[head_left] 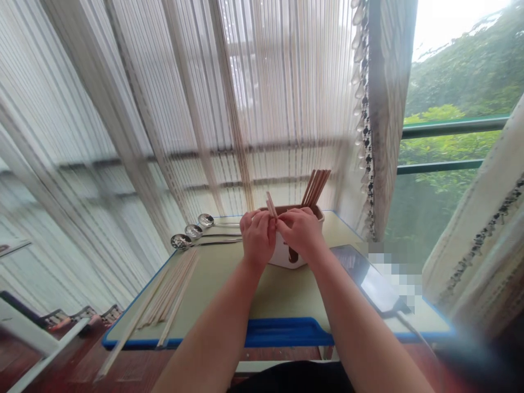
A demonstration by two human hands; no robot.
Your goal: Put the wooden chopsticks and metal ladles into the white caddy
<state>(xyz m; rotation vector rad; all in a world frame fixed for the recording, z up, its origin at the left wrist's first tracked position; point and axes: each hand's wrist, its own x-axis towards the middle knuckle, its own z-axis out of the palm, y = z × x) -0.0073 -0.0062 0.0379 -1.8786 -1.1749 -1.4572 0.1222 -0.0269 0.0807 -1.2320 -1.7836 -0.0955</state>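
A pair of pale wooden chopsticks (271, 204) rises between my two hands, over the near rim of a white utensil holder (281, 255) with a brown inside. My left hand (258, 236) is closed around them from the left. From the other side, my right hand (302, 230) pinches the same chopsticks with thumb and fingers. Their lower ends are hidden behind my hands. A bundle of brown chopsticks (316, 186) stands tilted in the holder's back right part, beyond my right hand.
Loose pale chopsticks (172, 286) lie at the table's left, one jutting past the front edge. Behind them are several metal ladles and strainers (194, 231), handles pointing right. A tablet (368, 278) with a cable lies at the right. Curtains (184, 98) hang behind the blue-edged table (221, 278).
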